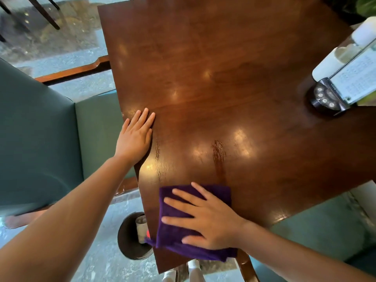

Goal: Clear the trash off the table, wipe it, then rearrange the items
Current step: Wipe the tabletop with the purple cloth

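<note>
A folded purple cloth [215,193] lies near the front edge of the dark wooden table [223,78]. My right hand [205,216] presses flat on the cloth with its fingers spread. My left hand [135,137] rests palm down on the table's left edge, holding nothing. Wet streaks show on the wood just beyond the cloth. A black trash bin [132,237] stands on the floor below the table's front left corner, with a paper cup and other trash inside.
At the table's right edge stand a round black call-button base [323,100] holding a menu card [358,78] and a white bottle [333,62]. Green upholstered seats flank the table on the left [40,129] and lower right [317,237].
</note>
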Motion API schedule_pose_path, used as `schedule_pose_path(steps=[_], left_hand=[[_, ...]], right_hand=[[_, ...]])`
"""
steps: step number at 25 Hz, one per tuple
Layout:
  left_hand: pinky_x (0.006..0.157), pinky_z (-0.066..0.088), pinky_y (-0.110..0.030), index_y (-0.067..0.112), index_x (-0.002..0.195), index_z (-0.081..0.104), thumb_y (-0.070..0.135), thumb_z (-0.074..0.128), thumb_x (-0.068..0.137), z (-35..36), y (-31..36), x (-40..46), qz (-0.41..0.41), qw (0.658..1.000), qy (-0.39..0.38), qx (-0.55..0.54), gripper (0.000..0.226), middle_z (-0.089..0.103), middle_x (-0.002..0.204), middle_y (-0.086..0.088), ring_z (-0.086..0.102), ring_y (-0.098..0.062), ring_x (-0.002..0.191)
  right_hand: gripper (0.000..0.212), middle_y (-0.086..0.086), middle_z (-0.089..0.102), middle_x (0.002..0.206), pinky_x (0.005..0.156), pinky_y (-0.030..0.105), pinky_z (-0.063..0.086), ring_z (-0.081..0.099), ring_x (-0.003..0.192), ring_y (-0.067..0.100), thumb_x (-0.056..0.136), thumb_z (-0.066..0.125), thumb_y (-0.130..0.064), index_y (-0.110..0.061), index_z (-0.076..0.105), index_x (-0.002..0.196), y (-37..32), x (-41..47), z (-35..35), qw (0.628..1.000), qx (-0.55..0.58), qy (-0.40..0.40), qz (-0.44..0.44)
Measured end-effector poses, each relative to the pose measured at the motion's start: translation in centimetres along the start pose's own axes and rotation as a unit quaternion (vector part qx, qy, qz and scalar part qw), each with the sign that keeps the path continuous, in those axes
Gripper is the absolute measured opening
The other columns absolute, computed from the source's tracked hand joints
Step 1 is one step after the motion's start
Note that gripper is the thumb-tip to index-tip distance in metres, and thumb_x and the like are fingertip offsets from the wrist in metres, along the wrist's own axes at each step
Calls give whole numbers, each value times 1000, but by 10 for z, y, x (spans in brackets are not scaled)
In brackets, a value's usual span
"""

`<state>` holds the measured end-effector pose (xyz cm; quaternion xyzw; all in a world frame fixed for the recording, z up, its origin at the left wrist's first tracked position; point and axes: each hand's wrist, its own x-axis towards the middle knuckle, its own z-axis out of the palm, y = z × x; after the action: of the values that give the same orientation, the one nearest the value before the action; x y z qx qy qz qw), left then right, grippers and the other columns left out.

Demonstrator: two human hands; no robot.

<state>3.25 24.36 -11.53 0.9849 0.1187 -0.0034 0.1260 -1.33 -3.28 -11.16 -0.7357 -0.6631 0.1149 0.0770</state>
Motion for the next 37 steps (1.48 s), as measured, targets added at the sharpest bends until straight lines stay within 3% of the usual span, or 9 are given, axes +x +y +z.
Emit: schedule_pose_path(steps=[5, 9, 11, 16, 20, 22, 27, 33, 37], left_hand=[[114, 9, -46, 17, 146, 22, 20, 31, 99, 10, 22, -3, -58, 998, 25, -2, 48, 17, 156, -7, 8, -25, 144], [114, 9, -47, 17, 146, 24, 20, 33, 98, 11, 18, -1, -60, 998, 30, -5, 48, 17, 156, -8, 9, -25, 144], [115, 8, -46, 18, 146, 22, 21, 32, 99, 12, 17, -1, -64, 998, 29, -5, 48, 16, 157, -7, 8, -25, 144], [115, 4, -44, 20, 147, 18, 24, 27, 100, 10, 19, -3, -64, 998, 20, 1, 48, 12, 157, -5, 4, -23, 145], [115, 3, -44, 20, 147, 17, 23, 27, 100, 5, 19, -4, -62, 998, 8, -7, 48, 11, 158, -5, 3, -23, 145], [116, 3, -45, 20, 147, 16, 23, 27, 100, 4, 18, -4, -58, 998, 0, -10, 48, 10, 158, -5, 2, -24, 145], [115, 6, -48, 18, 147, 17, 23, 27, 100, 4, 17, -3, -45, 999, -8, -8, 48, 11, 158, -7, 4, -26, 145], [115, 4, -46, 19, 148, 13, 27, 23, 101, 3, 14, -3, -34, 999, -25, -2, 48, 7, 158, -6, 1, -25, 145], [115, 6, -43, 22, 148, 13, 31, 22, 101, -1, 4, -1, -10, 999, -27, 23, 48, 8, 158, -3, 3, -24, 145]], right_hand=[[54, 2, 23, 155, 116, 49, -1, 5, 145, 20, 93, 43, -47, -34, 28, 144, 46, 24, -21, 993, -37, -37, -103], [52, 1, 22, 156, 115, 50, 5, 9, 144, 20, 95, 38, -47, -34, 27, 144, 114, 72, -47, 983, -130, -45, -119], [53, -2, 17, 157, 116, 49, 7, 8, 144, 18, 95, 39, -45, -36, 24, 144, 145, 75, -54, 989, -127, -32, -70], [52, -4, 13, 157, 115, 50, 9, 5, 145, 18, 95, 35, -49, -39, 22, 144, 183, 33, -54, 984, -50, 43, 163], [57, -2, 19, 157, 113, 54, 15, 12, 144, 22, 89, 29, -57, -39, 26, 143, 135, 3, -32, 932, -44, 108, 343], [61, 0, 21, 156, 111, 54, 15, 15, 143, 24, 86, 28, -62, -38, 27, 142, 94, 1, -20, 915, -34, 124, 382], [65, -1, 21, 156, 113, 53, 12, 10, 144, 23, 84, 31, -69, -41, 24, 143, 3, 19, 4, 937, -3, 112, 331], [61, -1, 19, 156, 114, 55, 7, 9, 144, 24, 89, 30, -63, -39, 21, 143, -66, 31, 17, 957, 20, 70, 279], [52, -5, 24, 155, 115, 51, 4, 9, 144, 20, 93, 34, -49, -35, 27, 142, -70, 24, 15, 988, 24, 39, 151]])
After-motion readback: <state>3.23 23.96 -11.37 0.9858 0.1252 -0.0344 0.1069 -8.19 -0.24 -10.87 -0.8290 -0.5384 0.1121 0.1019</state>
